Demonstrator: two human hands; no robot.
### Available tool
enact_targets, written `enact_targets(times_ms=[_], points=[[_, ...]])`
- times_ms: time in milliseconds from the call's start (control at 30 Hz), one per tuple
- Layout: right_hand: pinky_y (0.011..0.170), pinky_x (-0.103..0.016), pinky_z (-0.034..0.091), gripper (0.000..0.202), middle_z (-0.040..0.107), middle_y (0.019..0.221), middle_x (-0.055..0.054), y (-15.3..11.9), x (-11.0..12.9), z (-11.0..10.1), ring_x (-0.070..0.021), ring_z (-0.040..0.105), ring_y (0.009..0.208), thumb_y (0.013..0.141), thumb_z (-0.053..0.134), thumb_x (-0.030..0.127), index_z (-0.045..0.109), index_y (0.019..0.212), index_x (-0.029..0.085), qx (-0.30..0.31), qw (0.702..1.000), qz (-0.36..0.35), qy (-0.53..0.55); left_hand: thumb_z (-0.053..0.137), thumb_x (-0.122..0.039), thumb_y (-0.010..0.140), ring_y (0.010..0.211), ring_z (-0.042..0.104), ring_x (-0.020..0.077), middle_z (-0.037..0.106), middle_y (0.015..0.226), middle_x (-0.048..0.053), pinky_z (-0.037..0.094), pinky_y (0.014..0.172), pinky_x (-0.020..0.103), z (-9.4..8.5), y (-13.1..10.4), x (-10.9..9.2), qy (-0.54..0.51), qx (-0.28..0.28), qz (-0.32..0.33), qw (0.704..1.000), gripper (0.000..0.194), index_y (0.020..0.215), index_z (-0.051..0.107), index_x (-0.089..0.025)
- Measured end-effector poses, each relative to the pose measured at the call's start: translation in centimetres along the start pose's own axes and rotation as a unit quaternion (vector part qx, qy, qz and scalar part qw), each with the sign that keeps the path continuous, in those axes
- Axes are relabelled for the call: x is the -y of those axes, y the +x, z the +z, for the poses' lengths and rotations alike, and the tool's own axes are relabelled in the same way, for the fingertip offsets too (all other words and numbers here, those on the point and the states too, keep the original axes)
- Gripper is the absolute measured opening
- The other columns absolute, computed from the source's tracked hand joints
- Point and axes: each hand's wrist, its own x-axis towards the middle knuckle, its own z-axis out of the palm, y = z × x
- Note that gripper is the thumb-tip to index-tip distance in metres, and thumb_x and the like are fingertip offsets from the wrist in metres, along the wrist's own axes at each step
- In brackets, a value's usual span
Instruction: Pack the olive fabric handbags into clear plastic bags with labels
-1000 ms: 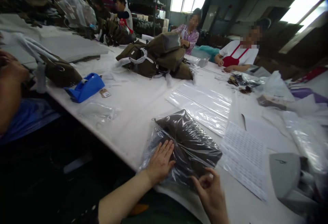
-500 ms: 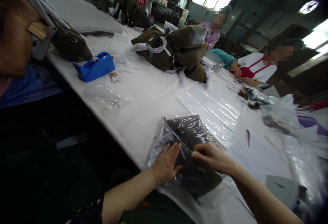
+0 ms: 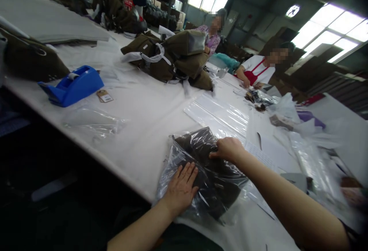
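Note:
A clear plastic bag [image 3: 167, 176] lies on the near edge of the table, with a folded dark olive-brown fabric item [image 3: 214, 189] inside. My left hand [image 3: 181, 186] rests flat on the left part of the bag, fingers stretched out and a little apart. Over the upper right of the bag, my right hand [image 3: 230, 149] is closed, thumb and fingers pinching the plastic film. The exact bit of film between the fingertips is hidden.
On the white table [image 3: 138, 128] are a blue tape dispenser [image 3: 76, 86], a tag [image 3: 105, 96], a loose plastic bag [image 3: 92, 122], flat plastic sleeves [image 3: 218, 115] and a heap of olive bags [image 3: 172, 57]. A person in a red apron [image 3: 253, 73] works across the table.
My right hand has moved up and away across the bag, still closed. My left hand stays flat on it. The view has turned to the right.

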Motion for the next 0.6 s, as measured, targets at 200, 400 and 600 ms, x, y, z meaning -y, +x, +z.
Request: enact_targets(times_ms=[200, 400, 600], points=[[0.092, -0.041, 0.04, 0.07, 0.049, 0.124, -0.011, -2.2, 0.4, 2.6, -0.031, 0.047, 0.11, 0.063, 0.075, 0.045, 0.048, 0.125, 0.025, -0.137, 0.988, -0.034, 0.059, 0.046, -0.034, 0.088, 0.134, 0.028, 0.0273, 0.031, 0.146, 0.013, 0.029, 0.107, 0.047, -0.1, 0.5, -0.4, 0.026, 0.01, 0.011, 1.0, 0.058, 0.14, 0.028, -0.015], [0.102, -0.048, 0.033, 0.078, 0.045, 0.13, -0.017, -4.1, -8.3, 5.1, -0.0348, 0.04, 0.12, 0.069, 0.066, 0.053, 0.04, 0.132, 0.016, -0.173, 0.952, 0.095, 0.235, 0.051, -0.03, 0.086, 0.135, 0.025, 0.0296, 0.036, 0.144, 0.009, 0.029, 0.107, 0.049, -4.3, -1.1, 0.6, -0.048, -0.074, -0.054, 0.995, 0.047, 0.131, 0.042, -0.023], [0.09, -0.042, 0.048, 0.067, 0.058, 0.12, -0.013, -5.7, -11.2, 9.7, -0.0283, 0.057, 0.107, 0.08, 0.039, 0.067, 0.053, 0.121, 0.016, 0.027, 0.815, 0.11, 0.568, 0.06, -0.05, 0.074, 0.105, 0.057, 0.0282, 0.05, 0.124, 0.018, 0.049, 0.086, 0.041, -7.3, -3.3, 5.3, -0.43, -0.113, -0.501, 0.743, 0.062, 0.121, 0.043, -0.014]])
